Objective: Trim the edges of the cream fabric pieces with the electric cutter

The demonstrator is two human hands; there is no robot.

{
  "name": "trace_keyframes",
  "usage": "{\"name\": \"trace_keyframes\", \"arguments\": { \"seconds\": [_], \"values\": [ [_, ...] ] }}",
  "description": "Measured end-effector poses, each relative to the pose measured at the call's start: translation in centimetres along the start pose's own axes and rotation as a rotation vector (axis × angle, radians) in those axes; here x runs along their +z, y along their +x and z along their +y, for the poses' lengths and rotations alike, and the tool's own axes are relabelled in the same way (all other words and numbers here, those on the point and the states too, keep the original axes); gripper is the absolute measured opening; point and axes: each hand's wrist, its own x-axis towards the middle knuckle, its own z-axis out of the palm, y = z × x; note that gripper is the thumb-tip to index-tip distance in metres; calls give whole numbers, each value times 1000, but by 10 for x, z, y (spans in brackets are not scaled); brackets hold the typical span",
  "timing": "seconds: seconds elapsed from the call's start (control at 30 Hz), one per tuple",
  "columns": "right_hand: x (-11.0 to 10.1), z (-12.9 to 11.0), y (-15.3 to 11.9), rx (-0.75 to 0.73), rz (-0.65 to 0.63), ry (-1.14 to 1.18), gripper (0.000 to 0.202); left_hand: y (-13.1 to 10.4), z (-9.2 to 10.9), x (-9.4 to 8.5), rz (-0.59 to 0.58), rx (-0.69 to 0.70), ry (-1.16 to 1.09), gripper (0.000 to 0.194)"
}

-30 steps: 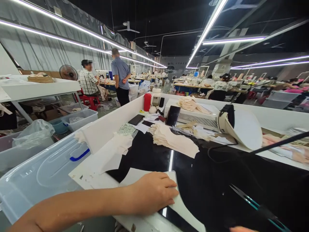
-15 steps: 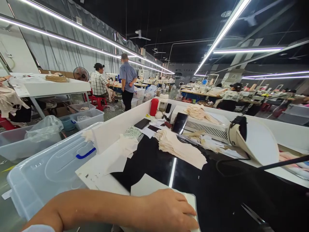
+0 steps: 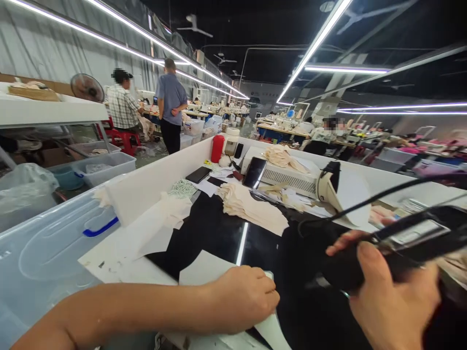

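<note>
My left hand [image 3: 244, 297] is closed, its fingers curled over the edge of a pale sheet [image 3: 200, 267] lying on the black tabletop [image 3: 226, 240]. Whether that sheet is fabric or paper cannot be made out. At the right, my right hand [image 3: 394, 301] grips a black corded device [image 3: 412, 238] with a light label, thumb on the near side; motion blurs it, and its kind is unclear. A stack of cream fabric pieces [image 3: 251, 206] lies beyond my hands.
A white-walled bench edge [image 3: 160, 182] runs round the work surface. Along the back are a red bottle [image 3: 218, 148], a phone [image 3: 254, 172], a white vented box [image 3: 288, 176] and a lamp-like white cone [image 3: 352, 194]. A lidded clear bin [image 3: 54, 253] stands left. Other people sit and stand farther off.
My right hand has come into view, holding the black device. My left hand's fingers have gone from spread flat on the sheet to curled. The view has turned slightly right.
</note>
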Motion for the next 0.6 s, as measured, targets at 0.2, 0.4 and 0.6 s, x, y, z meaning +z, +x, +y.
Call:
{"name": "trace_keyframes", "arguments": {
  "seconds": [0.2, 0.4, 0.6],
  "values": [
    [29, 15, -7, -75, -68, 119, 49, -12, 7, 17, 78, 38, 49, 13],
    [38, 27, -9, -82, -152, 155, 46, -14, 13, 24, 128, -15, 29, 15],
    [43, 27, -10, -53, -158, 178, 41, -15, 14, 20, 129, -35, 4, 15]
  ]
}}
